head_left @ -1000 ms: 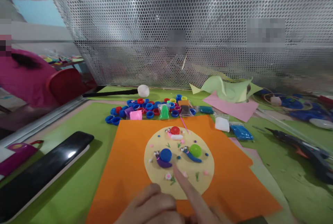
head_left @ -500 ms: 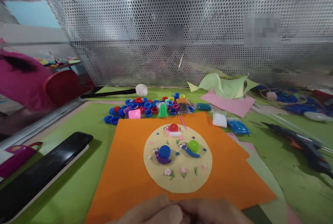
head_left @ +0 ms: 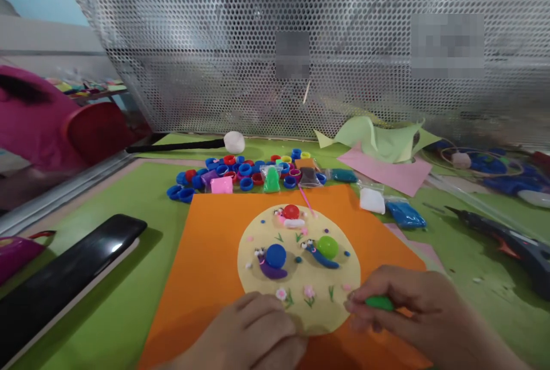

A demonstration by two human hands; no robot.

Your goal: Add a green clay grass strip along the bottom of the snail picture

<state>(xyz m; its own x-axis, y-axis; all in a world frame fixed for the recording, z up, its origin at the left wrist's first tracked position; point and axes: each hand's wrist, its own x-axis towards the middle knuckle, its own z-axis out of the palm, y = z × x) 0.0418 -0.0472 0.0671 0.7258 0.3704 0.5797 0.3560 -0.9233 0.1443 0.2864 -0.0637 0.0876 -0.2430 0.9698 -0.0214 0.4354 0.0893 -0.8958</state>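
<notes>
A round cream disc (head_left: 296, 313) lies on an orange sheet (head_left: 206, 244). It bears a blue-capped purple snail (head_left: 272, 264), a green-capped blue snail (head_left: 324, 252), a red-capped pink one (head_left: 291, 216) and small clay flowers (head_left: 309, 293). At the disc's lower right edge, my right hand (head_left: 399, 307) is closed around a piece of green clay (head_left: 380, 303), its thumb and forefinger pinched. My left hand (head_left: 253, 333) rests over the lower left edge of the disc with fingers curled; whatever it may hold is hidden.
Bottle caps (head_left: 246, 170) and bags of clay (head_left: 271, 179) lie behind the orange sheet. A black phone-like object (head_left: 81, 278) is at left, a glue gun (head_left: 507, 244) at right. Crumpled green paper (head_left: 378, 138) stands before a perforated metal screen (head_left: 240, 43). A person in pink (head_left: 38, 112) is far left.
My hands, together at the bottom edge before, have moved apart and up onto the disc. The green clay now shows in my right hand. The view has shifted slightly.
</notes>
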